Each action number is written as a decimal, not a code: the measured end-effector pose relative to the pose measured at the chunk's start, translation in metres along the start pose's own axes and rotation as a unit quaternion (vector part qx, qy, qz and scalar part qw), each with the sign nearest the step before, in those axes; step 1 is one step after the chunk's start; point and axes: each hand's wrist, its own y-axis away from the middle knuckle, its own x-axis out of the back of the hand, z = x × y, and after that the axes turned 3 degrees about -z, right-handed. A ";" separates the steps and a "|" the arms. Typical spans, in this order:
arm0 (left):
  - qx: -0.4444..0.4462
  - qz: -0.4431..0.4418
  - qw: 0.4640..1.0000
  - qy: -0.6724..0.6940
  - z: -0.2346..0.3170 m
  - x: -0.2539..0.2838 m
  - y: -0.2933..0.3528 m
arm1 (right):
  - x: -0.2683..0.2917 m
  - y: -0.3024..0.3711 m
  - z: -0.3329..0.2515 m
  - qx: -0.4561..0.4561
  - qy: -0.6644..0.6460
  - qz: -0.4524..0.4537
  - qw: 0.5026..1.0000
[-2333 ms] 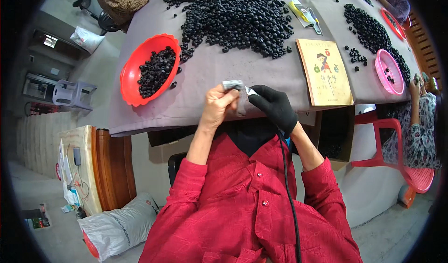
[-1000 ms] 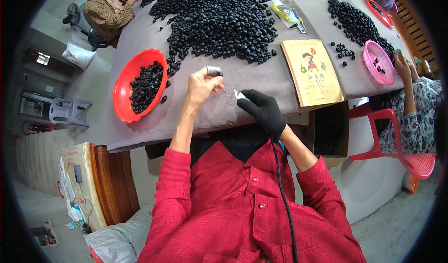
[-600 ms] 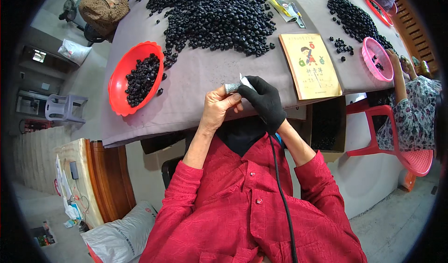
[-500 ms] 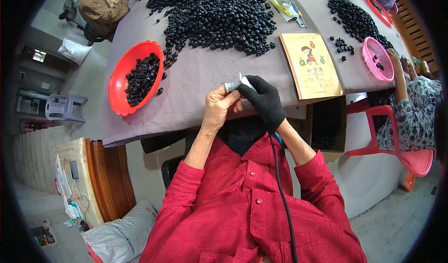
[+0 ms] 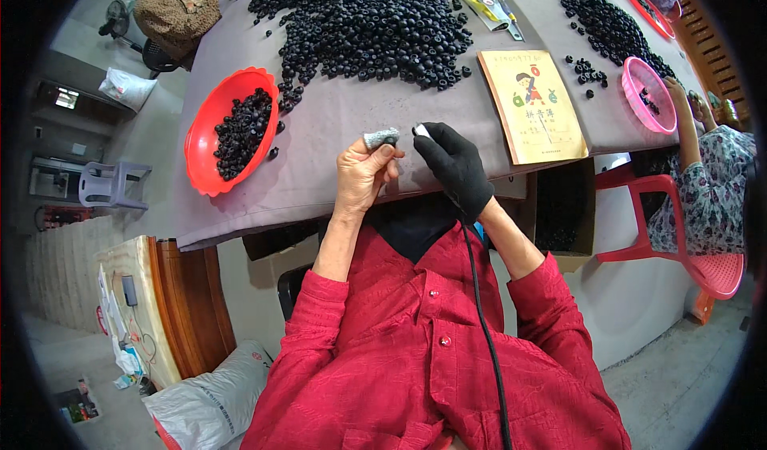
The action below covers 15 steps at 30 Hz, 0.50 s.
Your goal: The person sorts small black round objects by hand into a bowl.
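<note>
Small grey, rough-surfaced lump [image 5: 381, 138]: oblong, stone-like or metallic in look, lying roughly level, pinched at its lower edge between the thumb and fingertips of the bare left hand [image 5: 361, 174]. Sits just above centre of the frame, over the grey cloth-covered table edge.

Small hand tool with a pale, whitish tip [image 5: 420, 130]: only the tip shows, the body hidden inside the closed, black-gloved right hand [image 5: 455, 166]. The tip points toward the left of the frame, just beside the grey lump with a narrow gap visible. A thin black cord [image 5: 479, 322] runs from the glove down the frame across the red shirt.
</note>
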 end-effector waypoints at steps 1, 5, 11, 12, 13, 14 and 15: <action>0.006 -0.004 1.000 0.026 0.001 0.004 0.000 | 0.002 0.000 -0.002 0.002 0.017 -0.030 0.999; 0.002 -0.017 0.997 0.080 -0.003 0.010 -0.003 | 0.001 0.004 -0.005 -0.032 0.044 -0.079 0.995; -0.003 -0.033 0.994 0.103 -0.003 0.009 0.000 | -0.002 0.006 -0.006 0.000 0.046 -0.077 0.996; -0.002 -0.039 0.994 0.100 -0.002 0.007 0.000 | -0.003 0.007 -0.005 0.009 0.060 -0.081 0.995; -0.002 -0.039 0.994 0.101 -0.002 0.006 0.001 | -0.003 0.008 -0.004 0.017 0.073 -0.085 0.994; 0.000 -0.040 0.995 0.092 -0.001 0.006 0.002 | -0.004 0.008 -0.004 0.017 0.073 -0.086 0.994; 0.002 -0.041 0.996 0.083 -0.001 0.006 0.002 | -0.004 0.008 -0.006 0.014 0.075 -0.086 0.993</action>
